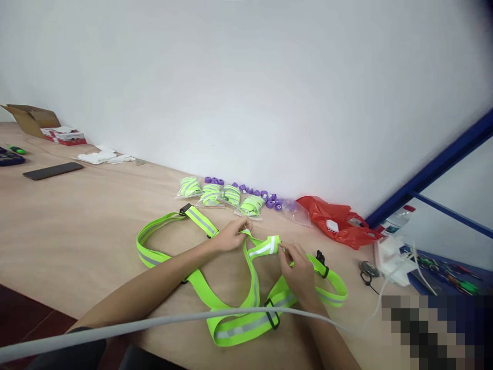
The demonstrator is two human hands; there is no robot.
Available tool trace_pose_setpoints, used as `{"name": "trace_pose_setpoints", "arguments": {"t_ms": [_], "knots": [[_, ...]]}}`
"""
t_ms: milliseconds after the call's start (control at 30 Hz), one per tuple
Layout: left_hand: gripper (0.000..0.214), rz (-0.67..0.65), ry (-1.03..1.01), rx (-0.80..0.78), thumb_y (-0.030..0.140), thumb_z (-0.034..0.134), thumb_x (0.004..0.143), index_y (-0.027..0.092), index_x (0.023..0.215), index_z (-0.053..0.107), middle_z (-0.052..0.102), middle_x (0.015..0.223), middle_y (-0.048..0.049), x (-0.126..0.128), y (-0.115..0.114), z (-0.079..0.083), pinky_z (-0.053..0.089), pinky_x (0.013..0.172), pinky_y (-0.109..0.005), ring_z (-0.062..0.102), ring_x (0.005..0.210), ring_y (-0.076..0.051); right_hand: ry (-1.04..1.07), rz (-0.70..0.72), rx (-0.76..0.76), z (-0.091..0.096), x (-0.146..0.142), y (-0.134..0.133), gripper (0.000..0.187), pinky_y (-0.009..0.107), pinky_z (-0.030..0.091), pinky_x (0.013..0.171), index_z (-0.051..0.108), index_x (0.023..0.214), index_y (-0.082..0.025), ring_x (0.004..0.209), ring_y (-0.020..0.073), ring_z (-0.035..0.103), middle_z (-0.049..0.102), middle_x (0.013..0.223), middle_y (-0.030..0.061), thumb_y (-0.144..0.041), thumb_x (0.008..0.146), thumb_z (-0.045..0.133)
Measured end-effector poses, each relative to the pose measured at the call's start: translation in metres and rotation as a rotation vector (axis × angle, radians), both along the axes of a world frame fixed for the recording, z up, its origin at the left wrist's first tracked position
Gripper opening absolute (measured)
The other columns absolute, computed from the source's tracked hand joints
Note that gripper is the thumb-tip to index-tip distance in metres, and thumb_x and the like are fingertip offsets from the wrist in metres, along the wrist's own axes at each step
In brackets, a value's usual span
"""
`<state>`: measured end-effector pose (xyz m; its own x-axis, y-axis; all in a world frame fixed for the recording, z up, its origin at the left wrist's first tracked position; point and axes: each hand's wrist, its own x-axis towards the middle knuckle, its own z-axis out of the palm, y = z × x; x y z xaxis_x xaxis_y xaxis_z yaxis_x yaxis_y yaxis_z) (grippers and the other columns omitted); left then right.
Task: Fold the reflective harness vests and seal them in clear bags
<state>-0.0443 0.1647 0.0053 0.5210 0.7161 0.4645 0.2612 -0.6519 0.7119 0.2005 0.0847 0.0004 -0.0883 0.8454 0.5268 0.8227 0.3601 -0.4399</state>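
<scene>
A neon-yellow reflective strap harness (215, 288) with grey stripes and black buckles lies spread on the wooden table (77, 226). My left hand (231, 236) is closed, pinching a strap near the harness's middle. My right hand (296, 270) is closed too, gripping the folded end of the same strap (265, 247), which runs between both hands just above the table.
Several bagged folded yellow straps (219, 195) and purple caps (262, 195) line the wall. A red plastic bag (335, 218) and a white power strip (389, 254) sit to the right. A phone (52, 170) and boxes (42, 126) lie far left. A grey cable (154, 324) crosses the foreground.
</scene>
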Motion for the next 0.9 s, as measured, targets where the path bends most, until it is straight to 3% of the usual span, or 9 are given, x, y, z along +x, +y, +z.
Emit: {"name": "trace_pose_setpoints", "arguments": {"t_ms": [67, 167, 233, 300, 433, 600, 733, 900], "knots": [[0.033, -0.072, -0.012, -0.001, 0.004, 0.042, 0.068, 0.021, 0.096, 0.051, 0.063, 0.096, -0.0026, 0.002, -0.006, 0.006, 0.049, 0.078, -0.029, 0.06, 0.088, -0.019, -0.033, 0.04, 0.097, 0.005, 0.001, 0.0, 0.033, 0.044, 0.05, 0.095, 0.067, 0.12, -0.02, 0.11, 0.0297, 0.065, 0.072, 0.115, 0.0147, -0.036, 0.099, 0.048], [0.036, -0.157, -0.013, -0.002, 0.004, 0.044, 0.064, 0.02, 0.094, 0.056, 0.066, 0.096, -0.0032, 0.006, -0.015, 0.014, 0.049, 0.081, -0.03, 0.06, 0.089, -0.02, -0.162, 0.241, 0.126, 0.01, 0.002, -0.001, 0.041, 0.051, 0.042, 0.108, 0.057, 0.137, -0.022, 0.133, 0.0314, 0.053, 0.065, 0.136, 0.0129, -0.031, 0.098, 0.052], [0.037, -0.189, -0.013, -0.002, 0.004, 0.044, 0.064, 0.02, 0.094, 0.058, 0.067, 0.096, -0.0032, 0.007, -0.019, 0.018, 0.049, 0.084, -0.031, 0.061, 0.089, -0.02, -0.212, 0.333, 0.059, 0.009, 0.0, -0.002, 0.037, 0.053, 0.04, 0.11, 0.058, 0.135, -0.025, 0.134, 0.0305, 0.053, 0.067, 0.134, 0.0102, -0.028, 0.099, 0.049], [0.037, -0.188, -0.021, -0.001, 0.005, 0.044, 0.063, 0.02, 0.093, 0.06, 0.067, 0.095, -0.0031, 0.006, -0.019, 0.021, 0.049, 0.085, -0.031, 0.061, 0.09, -0.021, -0.222, 0.351, 0.016, 0.008, -0.002, -0.003, 0.028, 0.051, 0.043, 0.105, 0.064, 0.123, -0.025, 0.121, 0.0285, 0.061, 0.071, 0.121, 0.0088, -0.026, 0.099, 0.048], [0.033, -0.075, -0.061, -0.005, 0.006, 0.043, 0.064, 0.019, 0.089, 0.059, 0.066, 0.092, -0.0034, 0.001, -0.009, 0.023, 0.048, 0.086, -0.033, 0.06, 0.09, -0.022, -0.243, 0.206, 0.059, 0.006, -0.002, -0.003, 0.01, 0.038, 0.048, 0.081, 0.063, 0.092, -0.023, 0.089, 0.0242, 0.061, 0.068, 0.09, 0.0065, -0.024, 0.095, 0.053], [0.027, 0.143, -0.097, -0.052, 0.009, 0.041, 0.077, 0.02, 0.094, 0.059, 0.065, 0.093, -0.0039, -0.013, 0.012, 0.024, 0.048, 0.084, -0.036, 0.06, 0.09, -0.023, -0.275, 0.037, 0.106, 0.006, 0.008, 0.001, 0.029, 0.034, 0.038, 0.072, 0.053, 0.068, -0.024, 0.077, 0.0232, 0.053, 0.058, 0.072, 0.0048, -0.03, 0.096, 0.055], [0.019, 0.212, -0.076, -0.108, 0.021, 0.048, 0.087, 0.02, 0.103, 0.059, 0.068, 0.102, -0.0053, -0.02, 0.021, 0.024, 0.05, 0.078, -0.035, 0.063, 0.089, -0.023, -0.278, -0.014, 0.102, 0.007, 0.011, 0.001, 0.034, 0.034, 0.038, 0.074, 0.056, 0.067, -0.024, 0.077, 0.0226, 0.053, 0.059, 0.072, 0.0054, -0.034, 0.099, 0.051], [0.021, 0.16, -0.048, -0.165, 0.036, 0.058, 0.089, 0.02, 0.101, 0.06, 0.07, 0.104, -0.007, -0.018, 0.023, 0.017, 0.054, 0.074, -0.034, 0.068, 0.085, -0.023, -0.229, -0.001, 0.073, 0.006, 0.008, 0.0, 0.025, 0.036, 0.042, 0.08, 0.064, 0.084, -0.023, 0.085, 0.0238, 0.058, 0.066, 0.085, 0.0079, -0.032, 0.1, 0.048]]}}
